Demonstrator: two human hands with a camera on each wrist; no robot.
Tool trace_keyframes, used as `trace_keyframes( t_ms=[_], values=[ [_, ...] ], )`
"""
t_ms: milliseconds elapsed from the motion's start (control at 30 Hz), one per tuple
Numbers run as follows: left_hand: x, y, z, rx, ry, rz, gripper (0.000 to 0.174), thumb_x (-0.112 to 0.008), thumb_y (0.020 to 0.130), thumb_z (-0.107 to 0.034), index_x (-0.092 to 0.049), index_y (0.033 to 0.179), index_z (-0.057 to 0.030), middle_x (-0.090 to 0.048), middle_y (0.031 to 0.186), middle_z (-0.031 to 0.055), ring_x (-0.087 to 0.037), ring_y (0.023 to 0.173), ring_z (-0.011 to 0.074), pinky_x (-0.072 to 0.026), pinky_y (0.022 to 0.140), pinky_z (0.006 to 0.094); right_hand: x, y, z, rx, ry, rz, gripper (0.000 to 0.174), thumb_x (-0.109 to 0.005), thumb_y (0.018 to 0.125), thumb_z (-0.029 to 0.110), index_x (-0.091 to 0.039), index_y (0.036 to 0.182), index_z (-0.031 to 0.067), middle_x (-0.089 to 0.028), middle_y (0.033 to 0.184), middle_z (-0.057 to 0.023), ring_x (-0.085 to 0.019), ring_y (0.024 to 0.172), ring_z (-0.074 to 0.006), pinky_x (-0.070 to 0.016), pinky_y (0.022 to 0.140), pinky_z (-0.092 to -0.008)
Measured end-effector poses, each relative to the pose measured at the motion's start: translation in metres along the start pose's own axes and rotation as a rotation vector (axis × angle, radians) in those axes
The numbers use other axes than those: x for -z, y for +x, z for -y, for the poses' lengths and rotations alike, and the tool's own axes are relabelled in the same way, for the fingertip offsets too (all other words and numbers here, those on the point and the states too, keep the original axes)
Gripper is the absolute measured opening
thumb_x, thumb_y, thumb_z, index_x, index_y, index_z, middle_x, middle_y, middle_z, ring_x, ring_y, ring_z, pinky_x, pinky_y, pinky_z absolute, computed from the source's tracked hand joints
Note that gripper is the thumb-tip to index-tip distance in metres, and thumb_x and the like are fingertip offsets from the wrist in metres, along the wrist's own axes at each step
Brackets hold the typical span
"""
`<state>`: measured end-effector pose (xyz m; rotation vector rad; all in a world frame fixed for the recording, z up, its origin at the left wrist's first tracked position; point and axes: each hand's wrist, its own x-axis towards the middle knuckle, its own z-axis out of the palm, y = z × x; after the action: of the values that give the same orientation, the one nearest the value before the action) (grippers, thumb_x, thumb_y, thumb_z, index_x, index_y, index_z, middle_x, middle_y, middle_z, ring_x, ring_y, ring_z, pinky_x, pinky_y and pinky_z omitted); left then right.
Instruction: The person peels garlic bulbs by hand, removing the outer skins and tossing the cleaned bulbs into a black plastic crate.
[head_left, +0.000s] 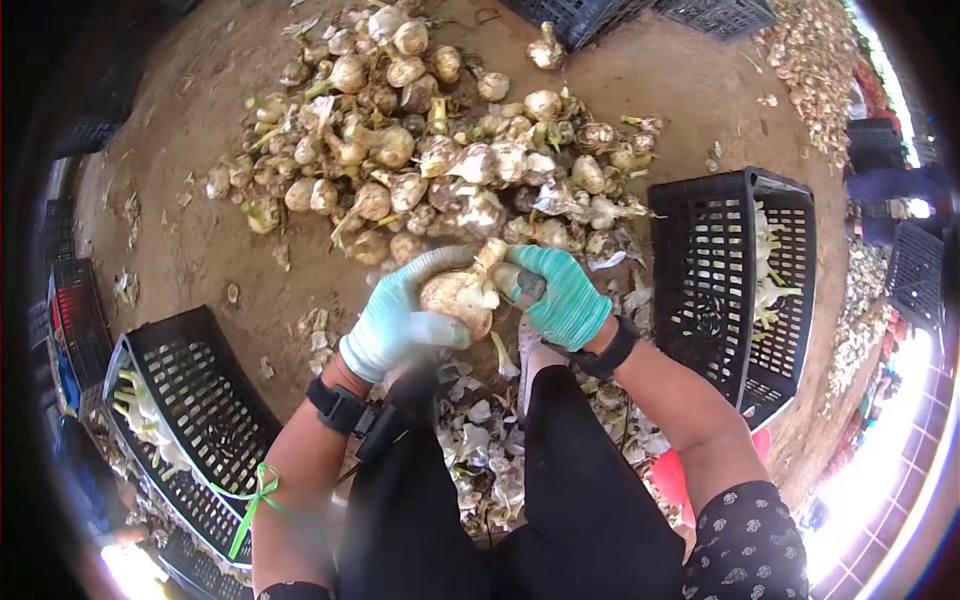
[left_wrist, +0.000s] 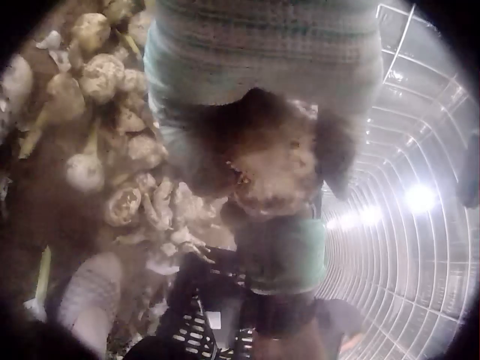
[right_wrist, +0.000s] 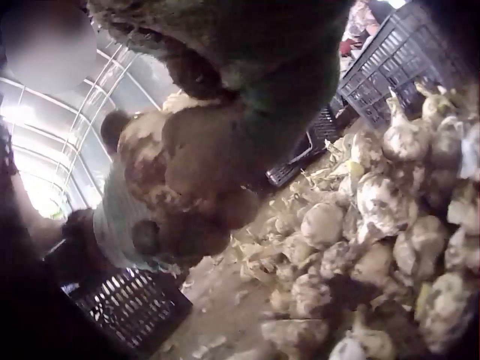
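Observation:
A large garlic bulb [head_left: 462, 300] with dirty, partly stripped skin is between my two gloved hands, above the ground in front of my knees. My left hand [head_left: 395, 318] grips it from the left, fingers and thumb wrapped about its body. At the neck, my right hand [head_left: 562, 297] pinches with a dirt-stained thumb and bent fingers. In the left wrist view the soiled root side of the bulb [left_wrist: 274, 172] shows between the gloves. Right beyond the hands lies a heap of unpeeled garlic bulbs [head_left: 390, 150] with short cut stems.
Black plastic crates stand at my right [head_left: 700, 270] and at my left [head_left: 205, 375], both with pale trimmed garlic inside. Loose garlic skins [head_left: 490, 460] litter the ground between my legs. More dark crates [head_left: 580, 15] stand behind the heap. Something red [head_left: 670, 483] shows beside my right thigh.

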<state>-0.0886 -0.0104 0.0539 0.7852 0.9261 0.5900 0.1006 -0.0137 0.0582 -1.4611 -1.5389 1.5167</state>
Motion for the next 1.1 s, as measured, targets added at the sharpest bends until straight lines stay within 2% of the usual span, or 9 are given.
trace_keyframes(
  t_ms=[33, 133, 400, 467, 600, 700, 867, 1000, 1100],
  values=[
    [0.002, -0.006, -0.002, 0.016, -0.063, 0.033, 0.073, -0.073, 0.049, -0.008, -0.044, 0.115, 0.0011, -0.050, 0.109, 0.0076, -0.048, 0.100, 0.0162, -0.0369, 0.089, 0.0290, -0.006, -0.001, -0.019, 0.167, -0.089, -0.060, 0.025, -0.060, 0.078, 0.018, -0.056, 0.086, -0.0047, -0.057, 0.068, -0.0112, -0.051, 0.058, -0.0107, -0.0420, 0.054, -0.0264],
    [0.007, -0.016, 0.004, 0.019, -0.045, 0.083, 0.075, -0.075, 0.048, -0.009, -0.043, 0.116, 0.0007, -0.049, 0.111, 0.0081, -0.046, 0.104, 0.0179, -0.0322, 0.094, 0.0301, 0.002, -0.005, 0.002, -0.130, 0.124, 0.192, 0.024, -0.060, 0.077, 0.019, -0.057, 0.086, -0.0037, -0.058, 0.067, -0.0101, -0.048, 0.056, -0.0109, -0.0417, 0.055, -0.0263],
    [0.006, -0.012, 0.014, -0.249, 0.395, -0.092, 0.080, -0.076, 0.048, -0.008, -0.038, 0.118, 0.0006, -0.047, 0.113, 0.0102, -0.046, 0.104, 0.0197, -0.0365, 0.090, 0.0310, -0.020, 0.001, -0.004, -0.001, -0.043, -0.082, 0.010, -0.056, 0.069, 0.007, -0.054, 0.071, -0.0034, -0.048, 0.060, -0.0173, -0.038, 0.050, -0.0229, -0.0396, 0.052, -0.0321],
    [0.007, -0.016, 0.011, -0.052, -0.408, -0.046, 0.057, -0.068, 0.060, -0.013, -0.044, 0.110, -0.0018, -0.052, 0.101, 0.0145, -0.054, 0.087, 0.0232, -0.0423, 0.080, 0.0305, -0.028, -0.003, -0.001, 0.000, 0.012, -0.088, 0.009, -0.051, 0.068, 0.002, -0.055, 0.075, -0.0029, -0.051, 0.063, -0.0182, -0.044, 0.052, -0.0272, -0.0413, 0.054, -0.0325],
    [0.011, -0.023, 0.007, 0.133, -0.962, -0.020, 0.060, -0.065, 0.068, -0.034, -0.041, 0.112, 0.0002, -0.055, 0.092, 0.0160, -0.055, 0.080, 0.0246, -0.0459, 0.071, 0.0329, -0.043, -0.005, -0.012, 0.321, -0.239, -0.315, 0.007, -0.055, 0.069, 0.000, -0.055, 0.075, -0.0017, -0.048, 0.059, -0.0109, -0.046, 0.051, -0.0187, -0.0398, 0.051, -0.0274],
    [0.027, -0.017, 0.026, 0.077, -0.803, -0.149, 0.068, -0.064, 0.072, -0.036, -0.032, 0.120, -0.0001, -0.050, 0.102, 0.0165, -0.053, 0.090, 0.0246, -0.0449, 0.078, 0.0351, -0.046, -0.009, -0.009, 0.265, -0.130, -0.285, 0.018, -0.048, 0.067, -0.002, -0.056, 0.084, -0.0032, -0.055, 0.070, -0.0174, -0.054, 0.059, -0.0254, -0.0438, 0.055, -0.0307],
    [0.032, -0.014, 0.040, -0.449, 0.133, -0.205, 0.091, -0.073, 0.062, -0.028, -0.018, 0.129, -0.0006, -0.039, 0.119, 0.0172, -0.047, 0.103, 0.0245, -0.0428, 0.084, 0.0366, -0.047, -0.002, -0.009, -0.015, 0.095, -0.179, 0.022, -0.052, 0.071, -0.003, -0.056, 0.093, -0.0033, -0.051, 0.062, 0.0009, -0.041, 0.055, -0.0025, -0.0363, 0.047, -0.0180],
    [0.050, 0.002, 0.034, -0.266, 0.051, -0.388, 0.055, -0.050, 0.082, -0.036, -0.036, 0.120, 0.0017, -0.048, 0.110, 0.0140, -0.052, 0.096, 0.0210, -0.0441, 0.083, 0.0338, -0.049, -0.011, 0.006, -0.075, 0.421, -0.115, 0.016, -0.053, 0.073, 0.001, -0.056, 0.088, -0.0030, -0.047, 0.060, 0.0050, -0.036, 0.051, -0.0009, -0.0303, 0.045, -0.0160],
    [0.049, 0.001, 0.042, 0.024, -0.337, -0.341, 0.061, -0.047, 0.081, -0.046, -0.037, 0.120, 0.0010, -0.048, 0.111, 0.0132, -0.050, 0.099, 0.0205, -0.0420, 0.086, 0.0336, -0.044, -0.013, -0.001, 0.003, 0.560, 0.060, 0.019, -0.052, 0.077, 0.013, -0.056, 0.087, -0.0032, -0.050, 0.062, 0.0053, -0.043, 0.053, -0.0035, -0.0355, 0.048, -0.0187]
  ],
)
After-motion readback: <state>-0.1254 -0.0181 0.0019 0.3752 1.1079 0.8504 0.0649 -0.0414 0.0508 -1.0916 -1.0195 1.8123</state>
